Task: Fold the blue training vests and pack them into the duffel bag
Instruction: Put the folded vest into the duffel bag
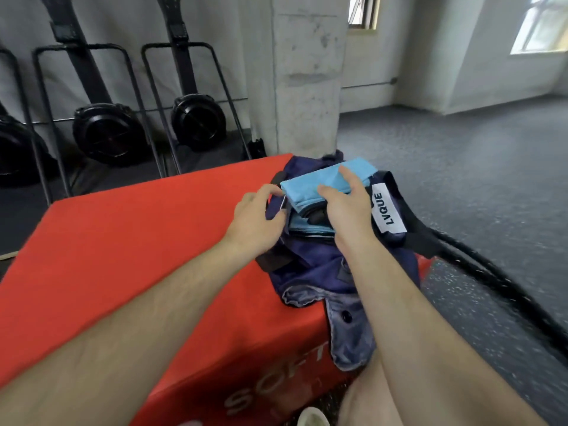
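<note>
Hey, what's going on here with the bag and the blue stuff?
A person is packing a navy duffel bag that sits on a red padded box. The right hand holds a folded blue vest just over the bag's open top, while the left hand pinches the edge of the opening. More folded blue fabric already lies inside, so the packing looks partly done.

Gym: red soft plyo box (129,241), rowing machines (104,130) against wall, rubber floor (461,167).
</note>
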The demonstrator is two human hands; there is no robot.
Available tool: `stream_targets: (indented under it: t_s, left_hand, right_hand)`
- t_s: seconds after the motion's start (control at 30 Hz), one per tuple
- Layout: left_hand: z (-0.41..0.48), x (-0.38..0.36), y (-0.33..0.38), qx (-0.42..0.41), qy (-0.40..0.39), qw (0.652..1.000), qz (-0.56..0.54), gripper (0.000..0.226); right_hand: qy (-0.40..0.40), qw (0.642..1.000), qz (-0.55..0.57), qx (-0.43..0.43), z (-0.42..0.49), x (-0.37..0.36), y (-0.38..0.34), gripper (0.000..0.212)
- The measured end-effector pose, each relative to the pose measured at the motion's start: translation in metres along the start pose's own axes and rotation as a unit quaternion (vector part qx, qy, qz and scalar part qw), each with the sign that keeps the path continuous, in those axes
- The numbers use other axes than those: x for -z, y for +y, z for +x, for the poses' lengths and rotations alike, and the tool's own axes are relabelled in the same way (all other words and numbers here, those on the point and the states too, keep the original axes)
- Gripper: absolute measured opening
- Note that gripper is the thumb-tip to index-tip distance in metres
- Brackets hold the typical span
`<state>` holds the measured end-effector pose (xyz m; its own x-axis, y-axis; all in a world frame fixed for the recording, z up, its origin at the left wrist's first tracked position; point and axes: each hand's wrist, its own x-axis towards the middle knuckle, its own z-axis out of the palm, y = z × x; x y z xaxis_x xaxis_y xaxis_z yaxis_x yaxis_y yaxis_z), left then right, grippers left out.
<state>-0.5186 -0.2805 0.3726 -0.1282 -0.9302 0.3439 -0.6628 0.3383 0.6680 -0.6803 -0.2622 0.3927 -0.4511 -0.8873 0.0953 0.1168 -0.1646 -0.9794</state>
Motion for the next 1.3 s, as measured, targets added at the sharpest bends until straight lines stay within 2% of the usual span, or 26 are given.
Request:
stream_targets:
  t_s: [0.1,0.17,0.27,0.43,0.53,0.6,0.7,0.77,0.83,0.87,0.93,1.0,1.07,1.17,1.3]
  left_hand:
    - [0.017,-0.019,-0.001,0.011,-0.061,0.99,0.127,0.034]
    - [0.023,-0.025,0.0,0.012,-0.088,0.984,0.153,0.03]
    - [0.03,-0.024,0.005,0.006,-0.054,0.99,0.131,0.012]
    - [0.032,-0.018,0.014,-0.016,-0.005,0.994,0.108,0.048]
    - [0.027,-0.019,0.015,-0.038,-0.006,0.995,0.096,0.045]
    - [0.025,-0.021,0.012,-0.034,-0.006,0.995,0.088,0.04]
    - [0.021,-0.024,0.005,-0.029,-0.018,0.996,0.087,0.047]
    - [0.021,-0.027,0.002,-0.04,-0.022,0.995,0.088,0.054]
    - [0.02,-0.029,-0.002,-0.045,-0.025,0.995,0.088,0.057]
    - [0.019,-0.03,-0.003,-0.045,-0.028,0.995,0.087,0.058]
    - [0.019,-0.033,-0.007,-0.046,-0.034,0.995,0.085,0.057]
    - [0.018,-0.034,-0.011,-0.05,-0.038,0.995,0.081,0.05]
    - [0.017,-0.036,-0.015,-0.05,-0.039,0.995,0.072,0.051]
    - [0.015,-0.039,-0.021,-0.047,-0.031,0.996,0.062,0.059]
    - [0.017,-0.044,-0.028,-0.048,-0.027,0.997,0.05,0.06]
  right_hand:
    - [0.016,0.999,0.013,-0.03,0.01,0.01,0.008,0.061]
    - [0.031,0.999,0.025,-0.035,0.017,0.015,0.012,0.062]
    - [0.041,0.998,0.014,-0.055,0.027,0.014,0.021,0.064]
    - [-0.005,0.995,-0.062,-0.082,0.033,-0.013,0.042,0.069]
    - [0.008,0.996,-0.07,-0.055,0.038,-0.028,0.042,0.07]
    - [0.0,0.99,-0.127,-0.063,0.041,-0.032,0.046,0.071]
    - [-0.062,0.945,-0.265,-0.184,0.041,-0.028,0.053,0.086]
    - [-0.104,0.893,-0.388,-0.205,0.041,-0.02,0.052,0.094]
    - [-0.11,0.821,-0.54,-0.147,0.042,-0.011,0.044,0.088]
    - [-0.096,0.788,-0.6,-0.102,0.042,-0.009,0.04,0.076]
    - [-0.063,0.748,-0.66,-0.006,0.04,-0.013,0.035,0.05]
    - [-0.065,0.719,-0.686,0.089,0.04,-0.022,0.043,0.046]
    - [-0.084,0.71,-0.69,0.119,0.046,-0.027,0.058,0.053]
    - [-0.128,0.718,-0.683,0.027,0.064,-0.022,0.078,0.064]
    - [-0.216,0.67,-0.708,-0.053,0.074,-0.022,0.092,0.069]
